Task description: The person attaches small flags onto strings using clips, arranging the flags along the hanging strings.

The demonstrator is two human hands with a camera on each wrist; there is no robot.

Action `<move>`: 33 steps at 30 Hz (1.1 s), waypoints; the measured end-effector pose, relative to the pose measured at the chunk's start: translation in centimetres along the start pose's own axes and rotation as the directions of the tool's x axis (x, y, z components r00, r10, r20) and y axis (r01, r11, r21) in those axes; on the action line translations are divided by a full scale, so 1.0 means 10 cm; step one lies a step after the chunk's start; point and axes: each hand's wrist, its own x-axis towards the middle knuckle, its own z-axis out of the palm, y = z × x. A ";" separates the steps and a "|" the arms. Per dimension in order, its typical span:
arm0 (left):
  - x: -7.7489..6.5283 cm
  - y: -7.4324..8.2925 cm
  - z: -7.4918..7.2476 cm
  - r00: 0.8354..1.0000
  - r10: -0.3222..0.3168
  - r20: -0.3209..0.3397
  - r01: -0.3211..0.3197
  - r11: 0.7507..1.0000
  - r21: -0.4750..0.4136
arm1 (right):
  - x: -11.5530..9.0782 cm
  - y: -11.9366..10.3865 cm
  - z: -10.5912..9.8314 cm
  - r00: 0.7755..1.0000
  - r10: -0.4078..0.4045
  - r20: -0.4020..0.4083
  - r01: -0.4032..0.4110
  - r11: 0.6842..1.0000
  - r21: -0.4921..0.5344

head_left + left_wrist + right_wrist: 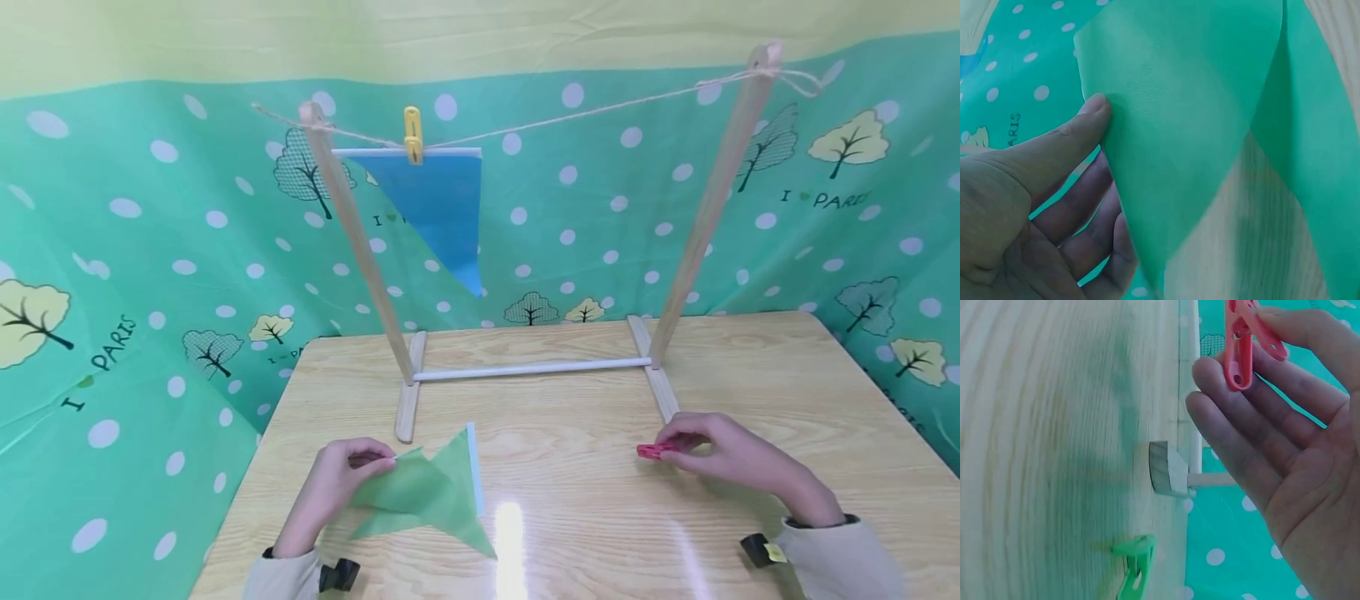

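My left hand (339, 477) pinches the edge of a green flag (442, 492) between thumb and fingers, low over the table's front left. The flag has a pale strip (476, 468) along its right side and hangs in folds, with pointed corners toward the front. In the left wrist view the thumb presses on the green sheet (1172, 125). My right hand (723, 454) holds a red clothespin (1239, 353) between thumb and fingertips, above the table at the right. A green clothespin (1136, 565) lies on the table below that hand; in the head view it is hidden.
Two wooden posts (360, 250) on feet, joined by a white rod (532, 368), stand behind the hands. A string (585, 112) sags between their tops. From it hangs a blue flag (442, 200), clipped by a yellow clothespin (413, 133). Dotted cloth surrounds the wooden table (570, 433).
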 end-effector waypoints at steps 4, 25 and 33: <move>0.02 0.07 0.02 1.000 0.011 -0.002 -0.011 0.999 -0.043 | 0.05 -0.04 0.04 0.998 -0.029 -0.051 0.027 0.999 -0.048; 0.14 0.35 0.11 0.999 0.032 -0.027 -0.033 0.998 -0.048 | 0.32 -0.24 0.04 0.980 -0.055 -0.190 0.042 0.997 -0.072; 0.18 0.39 0.10 0.995 0.097 -0.001 -0.097 0.990 -0.102 | 0.43 -0.31 0.00 0.975 -0.077 -0.207 0.053 0.991 -0.119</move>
